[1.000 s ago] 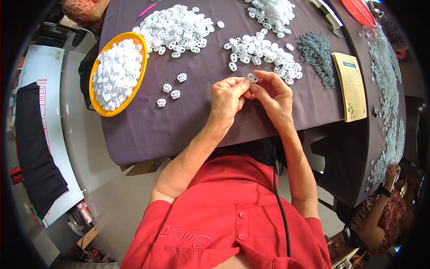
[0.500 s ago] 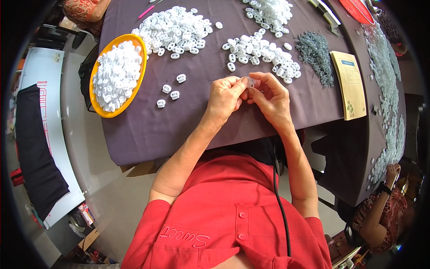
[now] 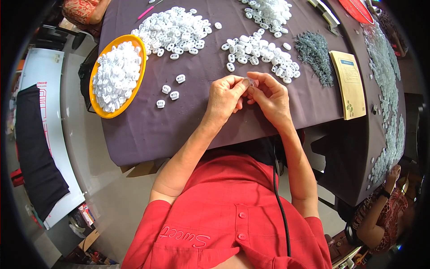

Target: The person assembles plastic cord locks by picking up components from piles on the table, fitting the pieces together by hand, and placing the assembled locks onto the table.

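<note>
Left hand (image 3: 225, 96) and right hand (image 3: 272, 96) meet near the centre of the frame, above the dark tablecloth (image 3: 179, 130). Each one pinches with thumb and index finger, and between them they are grasping one small white piece (image 3: 251, 82). The fingers cover most of this piece, so I cannot tell how its parts stand.

To the left of the hands, four white pieces (image 3: 174, 95) lie apart from the rest, with dark slots on their faces. Farther left, an orange-yellow bowl (image 3: 106, 114) is filled with many similar pieces (image 3: 115, 76). I judge that these are probably the finished share, and that the piece in the fingers is not yet complete.

Much seems to be left. One large white heap (image 3: 172, 33) lies just beside the bowl, in the upper left part; whether its pieces are worked or not, I cannot say. Loose white pieces (image 3: 255, 49) are spread just above the hands, and another white pile (image 3: 268, 15) is at the top of the frame. In the upper right part lies a heap of thin grey bits (image 3: 316, 56), near a beige packet (image 3: 347, 89). Neither hand touches these heaps.
</note>
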A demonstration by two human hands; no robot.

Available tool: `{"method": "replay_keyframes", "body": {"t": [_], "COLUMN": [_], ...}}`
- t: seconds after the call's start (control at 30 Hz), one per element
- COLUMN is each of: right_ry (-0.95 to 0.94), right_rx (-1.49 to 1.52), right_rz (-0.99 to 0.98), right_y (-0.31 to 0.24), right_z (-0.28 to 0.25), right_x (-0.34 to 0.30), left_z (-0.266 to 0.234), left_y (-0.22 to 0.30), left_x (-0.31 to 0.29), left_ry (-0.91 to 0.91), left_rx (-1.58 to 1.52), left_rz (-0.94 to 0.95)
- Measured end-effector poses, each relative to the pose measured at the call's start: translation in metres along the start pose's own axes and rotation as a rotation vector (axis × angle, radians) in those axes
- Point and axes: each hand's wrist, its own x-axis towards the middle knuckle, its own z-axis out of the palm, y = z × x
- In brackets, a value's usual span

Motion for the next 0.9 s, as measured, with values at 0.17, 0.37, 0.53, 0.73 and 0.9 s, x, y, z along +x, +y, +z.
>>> {"method": "replay_keyframes", "body": {"t": [0.17, 0.37, 0.53, 0.73, 0.9], "right_ry": [-0.032, -0.094, -0.147, -0.168, -0.179], "right_rx": [-0.023, -0.028, -0.042, -0.060, -0.089], "right_rz": [0.022, 0.057, 0.075, 0.109, 0.115], "right_y": [-0.004, -0.005, -0.007, -0.008, -0.009], "right_z": [-0.003, -0.007, -0.009, -0.011, -0.011], "right_x": [0.001, 0.003, 0.005, 0.007, 0.008], "left_z": [-0.003, -0.005, -0.004, -0.003, -0.004], "left_y": [-0.002, -0.004, -0.002, -0.003, -0.004], "left_x": [0.000, 0.002, -0.001, -0.003, -0.003], "left_ry": [-0.010, -0.016, -0.016, -0.027, -0.039], "left_rx": [-0.105, -0.089, -0.042, -0.026, -0.022], "left_rz": [-0.011, -0.010, 0.016, 0.043, 0.059]}}
